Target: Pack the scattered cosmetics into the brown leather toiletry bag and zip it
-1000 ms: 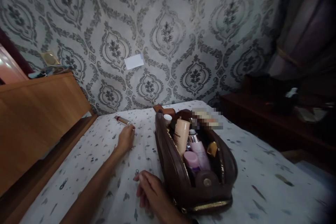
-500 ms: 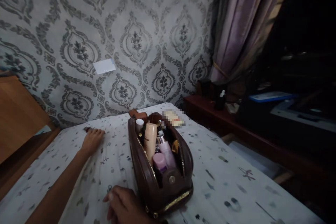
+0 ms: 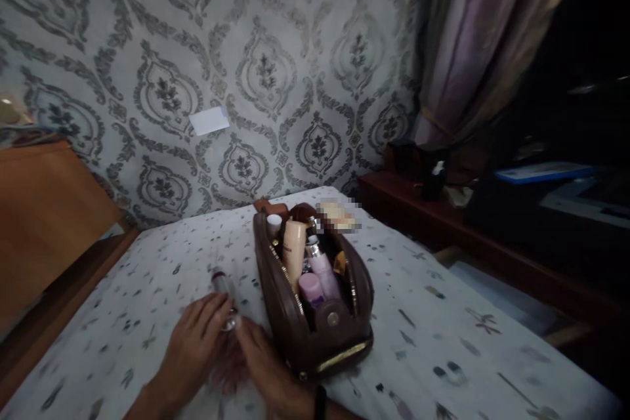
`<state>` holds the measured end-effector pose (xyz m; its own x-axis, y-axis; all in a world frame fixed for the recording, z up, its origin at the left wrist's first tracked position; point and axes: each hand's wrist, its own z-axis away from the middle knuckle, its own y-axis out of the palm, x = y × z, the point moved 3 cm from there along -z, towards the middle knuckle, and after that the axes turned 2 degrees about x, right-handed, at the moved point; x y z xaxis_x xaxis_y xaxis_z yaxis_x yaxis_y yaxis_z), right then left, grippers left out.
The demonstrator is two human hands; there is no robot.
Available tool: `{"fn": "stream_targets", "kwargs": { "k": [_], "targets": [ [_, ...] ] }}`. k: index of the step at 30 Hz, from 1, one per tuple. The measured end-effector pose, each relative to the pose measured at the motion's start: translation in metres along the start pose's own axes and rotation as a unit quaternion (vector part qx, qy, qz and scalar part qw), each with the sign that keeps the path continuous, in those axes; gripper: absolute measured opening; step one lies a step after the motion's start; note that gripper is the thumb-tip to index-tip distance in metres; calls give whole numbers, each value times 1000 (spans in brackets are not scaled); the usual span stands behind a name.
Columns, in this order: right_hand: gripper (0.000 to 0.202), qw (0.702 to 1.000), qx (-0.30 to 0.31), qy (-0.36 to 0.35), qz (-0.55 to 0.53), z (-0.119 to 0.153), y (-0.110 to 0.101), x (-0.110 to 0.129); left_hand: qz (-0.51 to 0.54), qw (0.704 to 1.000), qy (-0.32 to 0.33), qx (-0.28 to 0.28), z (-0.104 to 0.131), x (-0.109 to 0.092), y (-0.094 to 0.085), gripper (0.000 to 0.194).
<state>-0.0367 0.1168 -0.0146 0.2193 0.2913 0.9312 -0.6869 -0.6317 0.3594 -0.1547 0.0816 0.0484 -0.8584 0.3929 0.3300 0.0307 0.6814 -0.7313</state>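
Observation:
Left of the bag, my left hand (image 3: 197, 335) has its fingers bent around a slim tube (image 3: 222, 283) with a dark end and a shiny silvery part. My right hand (image 3: 263, 354), a black band at its wrist, has its fingertips beside the silvery part; its grip is blurred. The brown bag (image 3: 280, 315) stands unzipped just right of my right hand. Inside it are a beige bottle (image 3: 294, 252), a pale pink bottle (image 3: 325, 275), a pink-lidded jar (image 3: 310, 287) and a white-capped container (image 3: 273, 226).
Behind the bag lie a brown item (image 3: 270, 208) and a blurred-out yellowish item (image 3: 338, 216) on the patterned sheet (image 3: 418, 341). A wooden panel (image 3: 54, 216) stands at left. At right are a dark red ledge (image 3: 394, 200) and a curtain (image 3: 477, 46).
My left hand has come back from the far left with the tube, close to my right hand. My right hand has moved slightly forward. The camera view has shifted left.

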Motion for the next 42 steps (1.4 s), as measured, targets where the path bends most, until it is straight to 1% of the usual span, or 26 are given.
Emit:
{"fn": "stream_targets", "kwargs": {
  "k": [1,3,5,7,8,10,12,13,14,15,16,17,18,19,20,22,24,28,32,35,37,39,42],
  "targets": [
    [73,1000,-5,3,-9,1,-2,-1,44,999,1,2,1,-8,-5,30],
    [70,999,-25,1,-37,2,-5,-2,149,988,-19,18,4,-15,-14,38],
    [66,997,-29,3,-66,3,-6,-2,263,961,-74,32,6,-13,-19,43],
    [63,995,-29,18,-96,4,-4,-2,356,919,-167,29,8,-4,-17,35],
    [63,994,-30,26,-106,4,-3,-2,383,896,-225,21,8,2,-13,31],
    [64,992,-33,35,-114,6,-2,0,394,850,-350,-10,10,17,0,27],
    [65,993,-34,31,-106,8,-3,2,378,796,-470,-58,14,33,17,32],
    [66,995,-28,26,-97,9,-3,4,383,758,-522,-83,17,42,26,36],
    [66,996,-19,20,-87,10,-3,5,403,713,-564,-105,21,50,34,40],
    [66,997,-6,15,-76,11,-3,7,439,667,-590,-119,24,57,40,45],
    [66,998,9,13,-68,11,-2,9,487,623,-599,-126,28,62,45,49],
    [66,998,22,15,-63,11,-1,10,540,585,-592,-126,30,66,48,53],
    [68,997,29,21,-64,12,0,12,590,556,-573,-121,32,69,48,56],
    [71,997,32,32,-70,12,2,13,629,535,-551,-118,33,71,45,56],
    [74,995,33,46,-78,13,3,15,656,522,-532,-117,34,73,41,54],
    [79,992,36,76,-94,15,7,19,681,513,-508,-118,35,73,32,49],
    [77,989,44,103,-93,19,11,22,693,517,-490,-112,34,70,25,46],
    [59,988,73,132,-37,27,14,26,700,548,-455,-65,29,65,18,47],
    [44,989,88,108,56,32,15,26,676,590,-441,-37,29,67,15,48],
    [34,982,74,62,165,31,16,26,633,634,-443,-31,32,71,12,47],
    [29,973,63,38,219,31,17,26,608,655,-447,-33,34,72,13,53],
    [27,969,70,35,234,31,18,25,598,663,-449,-32,35,72,15,63],
    [28,969,80,39,230,32,17,24,606,661,-442,-37,37,73,15,72]
  ]
}}
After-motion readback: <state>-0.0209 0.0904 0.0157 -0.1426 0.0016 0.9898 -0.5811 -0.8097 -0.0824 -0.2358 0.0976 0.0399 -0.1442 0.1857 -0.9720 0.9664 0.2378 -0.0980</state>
